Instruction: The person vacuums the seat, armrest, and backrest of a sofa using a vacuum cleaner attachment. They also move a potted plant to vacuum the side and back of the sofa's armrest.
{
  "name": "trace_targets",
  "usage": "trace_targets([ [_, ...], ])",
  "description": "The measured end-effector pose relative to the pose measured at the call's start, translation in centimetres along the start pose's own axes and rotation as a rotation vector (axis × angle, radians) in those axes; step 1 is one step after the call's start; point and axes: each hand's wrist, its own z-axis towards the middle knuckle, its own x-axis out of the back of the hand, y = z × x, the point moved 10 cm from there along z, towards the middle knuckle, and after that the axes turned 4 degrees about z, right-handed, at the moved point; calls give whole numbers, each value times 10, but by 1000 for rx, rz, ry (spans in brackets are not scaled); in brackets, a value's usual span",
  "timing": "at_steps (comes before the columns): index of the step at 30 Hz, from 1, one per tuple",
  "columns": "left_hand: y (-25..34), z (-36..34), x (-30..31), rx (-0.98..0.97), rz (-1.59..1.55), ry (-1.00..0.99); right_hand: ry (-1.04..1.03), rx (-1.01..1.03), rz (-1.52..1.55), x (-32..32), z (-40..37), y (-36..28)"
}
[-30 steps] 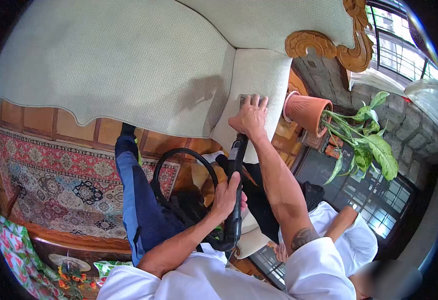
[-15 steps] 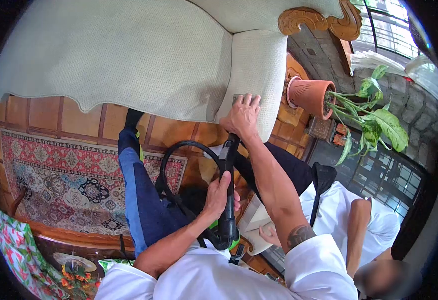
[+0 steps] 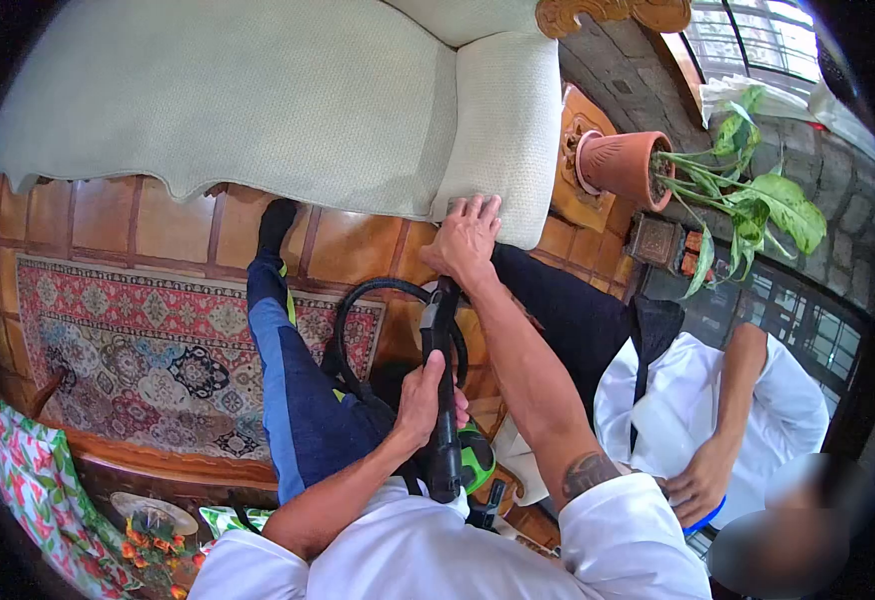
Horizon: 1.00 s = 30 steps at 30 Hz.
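Note:
My left hand (image 3: 420,402) is wrapped around the black vacuum cleaner wand (image 3: 443,440), about midway along it. The wand's upper end runs under my right hand (image 3: 466,240), which lies on the front of the cream sofa's arm (image 3: 506,130). The fingers of my right hand are stretched out and slightly apart on the fabric. What is beneath its palm is hidden, and the nozzle cannot be made out. A black hose (image 3: 343,325) loops beside the wand. Part of a green vacuum cleaner (image 3: 478,458) shows below, close to my body.
A potted plant (image 3: 623,165) stands on a wooden table (image 3: 583,115) beside the sofa. At the right is another person in a white shirt (image 3: 788,385). A patterned rug (image 3: 188,355) covers part of the tiled floor (image 3: 168,220). Floral cloth (image 3: 43,500) hangs at lower left.
My right hand has shifted slightly toward the sofa arm's front edge. The wand has moved with it. The other person's arm has come down, and the view has shifted a little.

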Motion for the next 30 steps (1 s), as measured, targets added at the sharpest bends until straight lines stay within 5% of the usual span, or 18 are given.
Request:
trace_targets([
  [7,-13,-36,15,18,53,52,60,13,-83,-17,-37,-14],
  [9,-7,-46,18,-36,117,94,-32,12,160,-10,-38,-25],
  [13,50,-51,-12,-306,345,131,144,132,282,116,-7,-45],
  [19,137,22,-91,-450,442,-30,244,65,307,190,92,32],
  [23,190,73,-126,-342,388,-51,250,-74,867,183,49,73],
  [24,189,103,-130,-342,403,-61,70,-220,1105,145,20,80],
  [26,225,141,-129,-892,640,155,-67,-462,1721,86,-41,72],
  [27,241,134,-138,-901,646,145,18,-384,1903,81,-63,69],
  [28,239,133,-139,-647,531,55,-156,-808,1751,6,-96,93],
  [29,226,136,-140,-386,426,-30,-46,-342,1661,47,-85,67],
  [30,222,142,-135,-340,405,-16,-67,-377,1599,54,-80,59],
])
